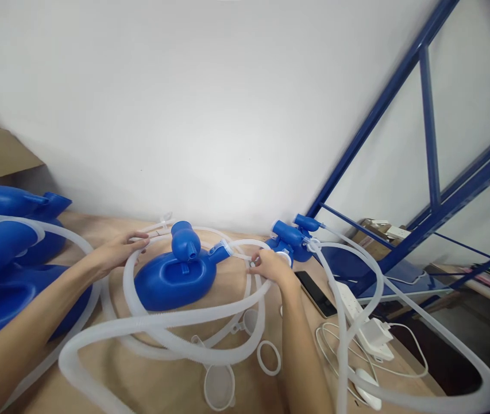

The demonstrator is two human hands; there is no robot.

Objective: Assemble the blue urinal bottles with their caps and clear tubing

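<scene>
Translucent corrugated tube [193, 317] loops widely over the table in front of me. My left hand [120, 252] is closed around the tube's far left part, beside a blue plastic bottle [176, 290] lying on its side. A rounded blue funnel-like piece [185, 241] rests on top of that bottle. At the right of the bottle's capped neck [223, 251], my right hand [270, 265] pinches the tube; its fingers partly hide the exact spot. A round clear cap [219, 387] and a white ring [269, 357] lie nearer to me.
More blue bottles [7, 287] pile up at the left under a cardboard box [3, 152]. On the right are blue funnel pieces [290, 233] with tubing, a phone [316, 293], a power strip [359, 322] with cables, a mouse [367, 388] and a blue metal frame [432, 126].
</scene>
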